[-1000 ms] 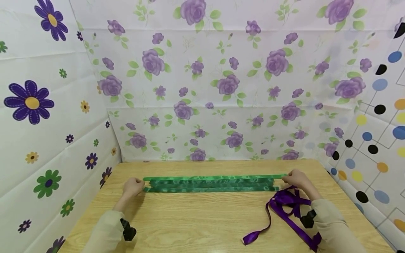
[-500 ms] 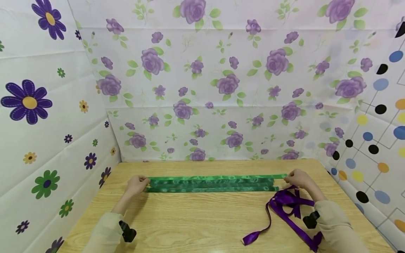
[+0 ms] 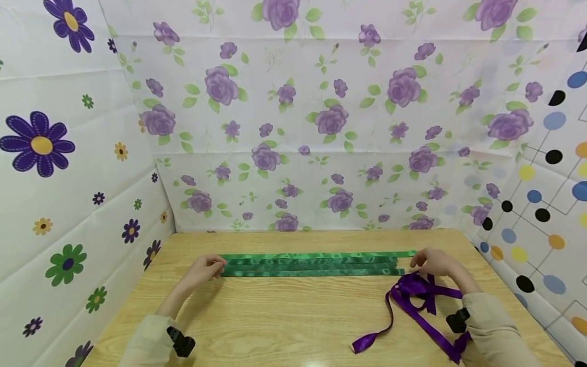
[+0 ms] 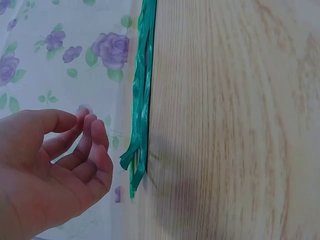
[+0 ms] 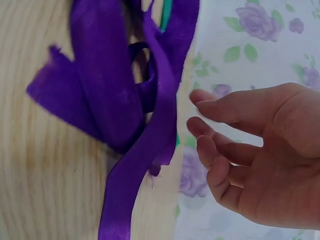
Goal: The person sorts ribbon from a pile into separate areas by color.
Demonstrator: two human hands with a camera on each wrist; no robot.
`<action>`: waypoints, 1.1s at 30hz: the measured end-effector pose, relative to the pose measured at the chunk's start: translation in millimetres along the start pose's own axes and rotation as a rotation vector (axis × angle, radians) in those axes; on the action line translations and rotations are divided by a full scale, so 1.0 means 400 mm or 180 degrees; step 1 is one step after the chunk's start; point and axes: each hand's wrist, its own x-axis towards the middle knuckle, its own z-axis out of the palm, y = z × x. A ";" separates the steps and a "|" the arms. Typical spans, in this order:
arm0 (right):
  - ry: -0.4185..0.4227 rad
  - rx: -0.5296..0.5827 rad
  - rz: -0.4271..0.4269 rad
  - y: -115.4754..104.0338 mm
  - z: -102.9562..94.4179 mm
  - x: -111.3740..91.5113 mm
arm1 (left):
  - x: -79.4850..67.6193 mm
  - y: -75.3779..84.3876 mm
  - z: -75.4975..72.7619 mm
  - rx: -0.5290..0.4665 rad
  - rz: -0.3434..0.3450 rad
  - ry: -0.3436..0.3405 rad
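A green ribbon [image 3: 312,265] lies in several long side-by-side strips across the far part of the wooden table. At its left end hovers my left hand [image 3: 202,270]; the left wrist view shows its fingers loosely bent, with nothing held and the ribbon ends [image 4: 136,165] apart from them. My right hand [image 3: 435,262] is near the ribbon's right end, above a loose heap of purple ribbon [image 3: 415,286]. In the right wrist view its thumb and fingertips [image 5: 197,125] are apart and hold nothing. The purple ribbon's strands trail toward the front.
The wooden table [image 3: 275,321] meets a flowered cloth backdrop [image 3: 298,193] at its far edge. Patterned cloths also hang at the left and right sides. Each wrist carries a small black camera [image 3: 181,341].
My left hand has moved right over the ribbon's left end, its fingers loosening. The right hand has let go of the right end and opened slightly. The purple ribbon stays almost in place.
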 end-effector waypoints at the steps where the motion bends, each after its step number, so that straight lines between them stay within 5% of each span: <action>1: -0.0055 -0.0062 0.0018 0.002 0.003 0.000 | -0.001 0.004 0.000 0.0002 0.0015 -0.0051; 7: -0.0075 -0.0264 0.0042 0.024 0.034 0.009 | -0.003 0.034 0.005 -0.0031 0.0144 -0.0412; 17: 0.0532 -0.0418 -0.0240 0.002 0.013 -0.001 | -0.009 0.093 0.044 0.0006 0.0409 -0.0891; 24: 0.0847 -0.0370 -0.0660 -0.138 -0.058 -0.056 | -0.010 0.149 0.106 0.0039 0.0611 -0.1163; 33: 0.1302 -0.0509 -0.1090 -0.353 -0.116 -0.127 | -0.007 0.277 0.226 0.0181 0.1027 -0.1613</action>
